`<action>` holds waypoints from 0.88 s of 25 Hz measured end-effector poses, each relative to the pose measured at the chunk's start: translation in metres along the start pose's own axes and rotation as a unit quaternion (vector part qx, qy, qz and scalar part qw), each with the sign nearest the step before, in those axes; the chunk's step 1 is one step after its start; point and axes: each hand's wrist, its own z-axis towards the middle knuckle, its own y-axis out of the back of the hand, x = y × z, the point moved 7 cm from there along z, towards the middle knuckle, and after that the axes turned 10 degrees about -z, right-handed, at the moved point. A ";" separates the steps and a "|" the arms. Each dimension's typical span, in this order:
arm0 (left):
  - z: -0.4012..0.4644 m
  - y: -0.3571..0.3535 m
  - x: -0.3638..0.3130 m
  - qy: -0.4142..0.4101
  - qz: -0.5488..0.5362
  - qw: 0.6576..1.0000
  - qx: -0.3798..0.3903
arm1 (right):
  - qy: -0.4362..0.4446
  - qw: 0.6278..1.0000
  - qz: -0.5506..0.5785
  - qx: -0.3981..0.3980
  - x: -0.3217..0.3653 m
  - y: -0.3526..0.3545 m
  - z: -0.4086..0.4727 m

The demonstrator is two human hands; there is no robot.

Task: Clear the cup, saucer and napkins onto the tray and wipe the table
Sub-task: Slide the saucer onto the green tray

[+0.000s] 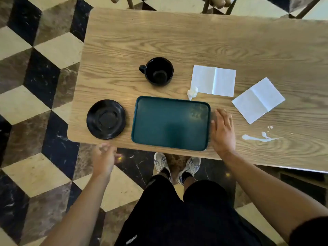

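Observation:
A dark green tray (pixel 170 121) lies bare near the table's front edge. Left of it sits a black saucer (pixel 106 119), and behind it stands an empty black cup (pixel 158 71) with its handle to the left. Two unfolded white napkins (pixel 213 80) (pixel 258 100) lie to the right, with a small crumpled napkin ball (pixel 192 92) at the tray's back right corner. My right hand (pixel 222 130) rests flat on the table against the tray's right edge, holding nothing. My left hand (pixel 104 158) hovers just off the table's front edge below the saucer, fingers loosely curled, holding nothing.
A white liquid spill (pixel 260 137) streaks the wooden table (pixel 195 38) right of my right hand. Chair legs (pixel 213 4) stand beyond the far edge. The floor is a black, brown and cream cube pattern. My feet are under the front edge.

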 end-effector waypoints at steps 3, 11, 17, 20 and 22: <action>0.028 0.014 -0.015 -0.008 -0.080 0.996 -0.044 | 0.003 0.997 -0.066 0.025 -0.007 -0.012 0.017; 0.082 0.030 -0.026 -0.010 -0.110 0.993 -0.046 | 0.016 0.994 -0.108 0.006 -0.013 -0.024 0.016; 0.098 0.034 -0.030 -0.028 -0.091 0.995 -0.018 | 0.022 0.994 -0.108 -0.024 -0.015 -0.024 0.017; 0.098 0.033 -0.030 -0.031 -0.120 0.992 0.004 | 0.032 0.993 -0.104 -0.035 -0.015 -0.026 0.015; 0.093 0.032 -0.029 -0.030 -0.138 0.990 -0.003 | 0.033 0.993 -0.100 -0.045 -0.017 -0.026 0.017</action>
